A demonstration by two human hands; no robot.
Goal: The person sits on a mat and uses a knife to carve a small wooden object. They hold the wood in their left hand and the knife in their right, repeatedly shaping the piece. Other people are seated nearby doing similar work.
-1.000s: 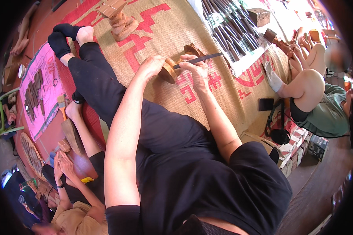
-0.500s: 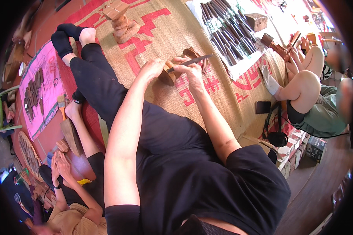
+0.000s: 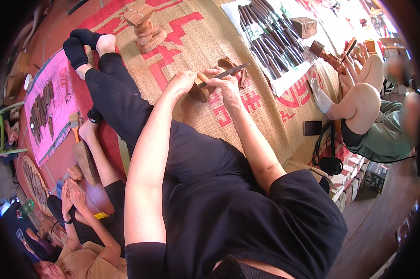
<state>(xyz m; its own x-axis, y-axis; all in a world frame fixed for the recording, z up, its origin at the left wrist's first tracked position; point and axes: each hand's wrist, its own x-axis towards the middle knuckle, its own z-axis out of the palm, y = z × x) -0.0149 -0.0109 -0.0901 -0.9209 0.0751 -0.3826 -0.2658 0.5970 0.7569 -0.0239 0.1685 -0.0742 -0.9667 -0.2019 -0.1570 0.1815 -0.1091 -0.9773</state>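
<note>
My left hand (image 3: 182, 83) is closed around a brown wooden piece (image 3: 199, 93) with a rounded dark disc-like part facing down. In my right hand (image 3: 225, 87) is a long, flat, dark file (image 3: 233, 71), pinched between fingers and thumb; its near end lies against the wooden piece and its far end points up to the right. Just beyond the hands, a brown carved wooden piece (image 3: 226, 63) rests on the woven mat (image 3: 186, 56). How the left fingers wrap the wood is partly hidden.
Rows of dark-handled tools (image 3: 272, 42) lie on a white cloth, with a wooden block (image 3: 304, 28) beside them. A carved wooden figure (image 3: 149, 35) stands at the far left. At right are a phone (image 3: 312, 128) and a person holding a wooden piece (image 3: 328, 56). Another person's hands (image 3: 73, 195) are lower left.
The file has slid slightly back toward the lower left across the wood, with my right hand barely shifting. My left hand keeps its hold on the wooden piece.
</note>
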